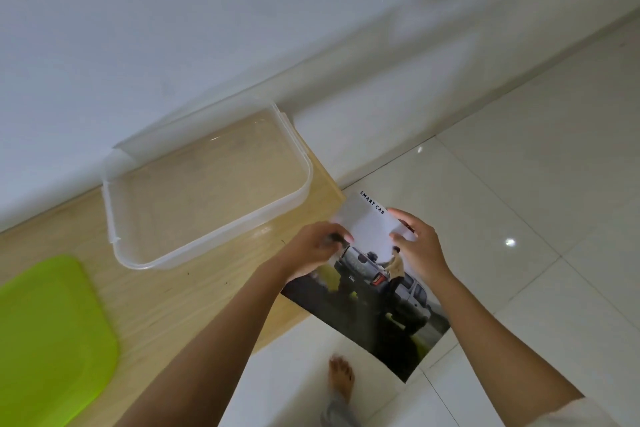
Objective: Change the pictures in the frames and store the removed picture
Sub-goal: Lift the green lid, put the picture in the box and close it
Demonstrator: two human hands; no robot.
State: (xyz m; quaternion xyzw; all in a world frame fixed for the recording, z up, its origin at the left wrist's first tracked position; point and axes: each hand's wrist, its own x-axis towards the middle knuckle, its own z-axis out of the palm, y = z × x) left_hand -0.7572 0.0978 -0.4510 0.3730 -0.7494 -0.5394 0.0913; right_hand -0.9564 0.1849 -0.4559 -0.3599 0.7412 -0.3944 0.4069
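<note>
Both my hands hold a printed picture [372, 291] of a silver pickup truck, headed "SMART CAB", in the air past the right end of the wooden table [194, 295]. My left hand [311, 250] grips its left edge and also pinches something small and dark that I cannot identify. My right hand [417, 246] grips the upper right part of the sheet. To the left, a clear plastic container [304, 166] stands open and empty on the table by the wall. No picture frame is in view.
A lime-green lid [52, 333] lies flat on the table's near left. A white wall [242, 28] runs close behind the container. White floor tiles [519, 166] lie to the right, and my bare foot [341, 380] stands on them below the picture.
</note>
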